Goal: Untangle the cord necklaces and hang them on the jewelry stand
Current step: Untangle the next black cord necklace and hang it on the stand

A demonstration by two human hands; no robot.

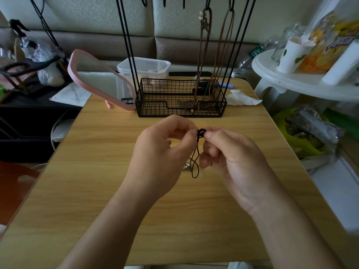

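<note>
Over the middle of the wooden table (97,181), both my hands pinch a black cord necklace (194,164) at its dark bead near the top. My left hand (163,152) holds it from the left and my right hand (231,158) from the right. A loop of the cord hangs down between the hands, and a small metal piece shows beside it. Behind them stands the black wire jewelry stand (180,98) with a basket base and tall rods. Two brown cord necklaces (215,55) hang from its top into the basket.
A pink-framed mirror (93,80) leans left of the stand, with a clear plastic box (143,66) behind it. A crumpled tissue (240,98) lies to the right. A white side table (291,78) with cups and snack bags stands at the right edge.
</note>
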